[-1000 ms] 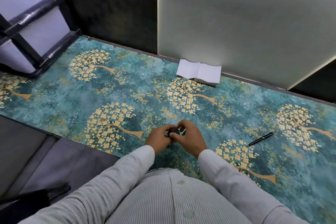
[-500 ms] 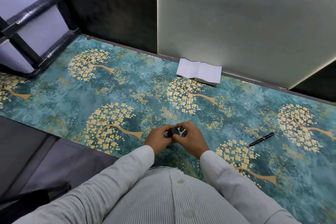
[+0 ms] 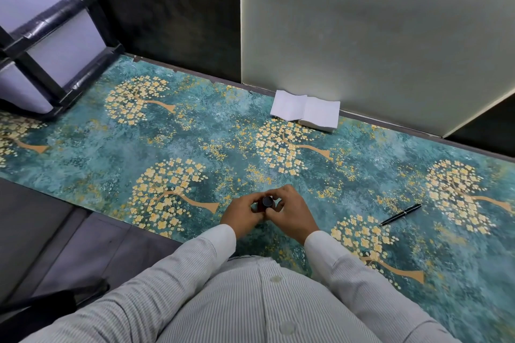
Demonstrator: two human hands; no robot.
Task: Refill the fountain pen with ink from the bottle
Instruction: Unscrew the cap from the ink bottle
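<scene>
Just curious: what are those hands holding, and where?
A small dark ink bottle: left hand grips its side, right hand's fingers curl round its cap end.

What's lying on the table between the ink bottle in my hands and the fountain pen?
Nothing: in the head view, only bare patterned table covering lies between the ink bottle and the fountain pen.

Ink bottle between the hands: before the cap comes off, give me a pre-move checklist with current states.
1. Ink bottle gripped by the left hand: ok.
2. Right hand fingers on the cap: ok.
3. Cap loosened: cannot tell.
4. Fountain pen in reach on the table cover, to the right, untouched: ok.
5. Pen opened for filling: not ok, it looks closed.
6. Tissues on hand for drips, at the far edge: ok.
</scene>
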